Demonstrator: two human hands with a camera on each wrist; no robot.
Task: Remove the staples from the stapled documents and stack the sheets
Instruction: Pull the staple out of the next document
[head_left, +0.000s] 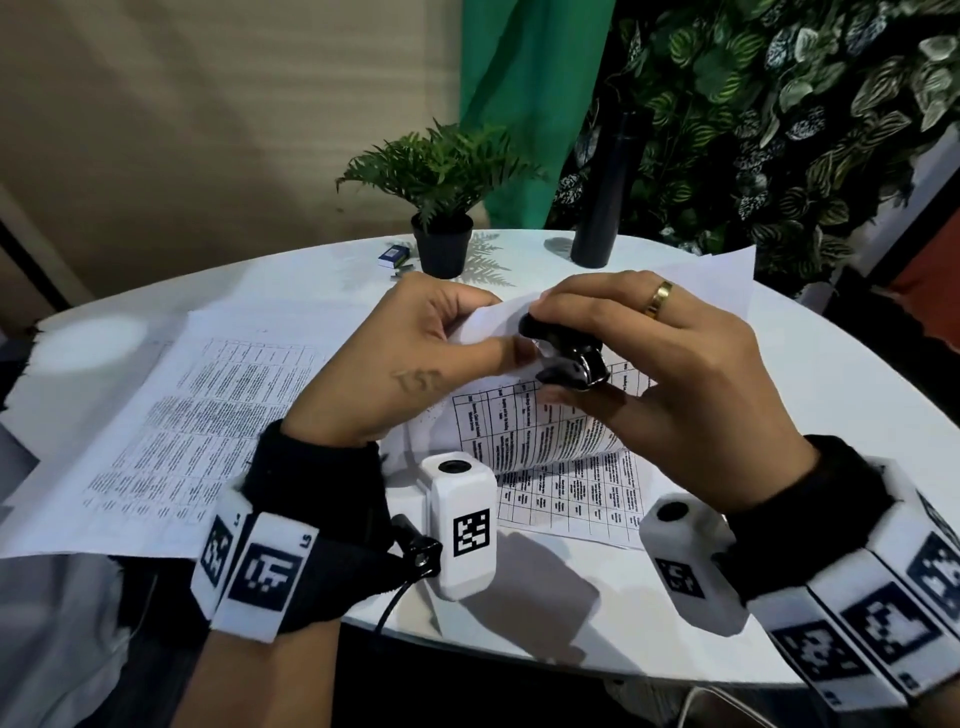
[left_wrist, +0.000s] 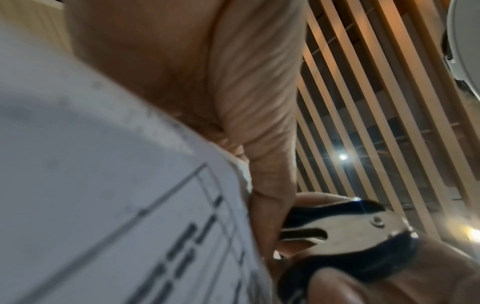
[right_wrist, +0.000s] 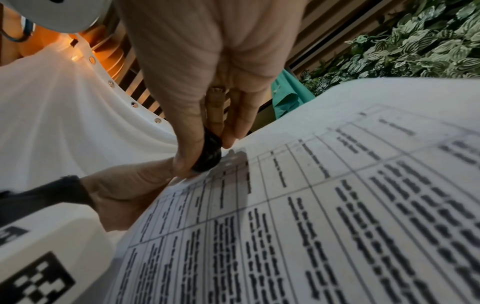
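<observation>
Looking maybe partway done: loose white printed sheets (head_left: 171, 415) lie flat on the white table's (head_left: 779, 571) left, while the left hand (head_left: 395, 358) pinches the raised stapled document's (head_left: 540, 431) corner and the right hand (head_left: 675, 374) squeezes a black-and-chrome claw staple remover (head_left: 566, 358), its long axis pointing leftward at that corner.

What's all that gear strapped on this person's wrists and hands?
Both wrists wear black cuffs with white blocks printed with black square codes. A white camera box sits by the left hand, with a black cable. The right hand has a gold ring.
</observation>
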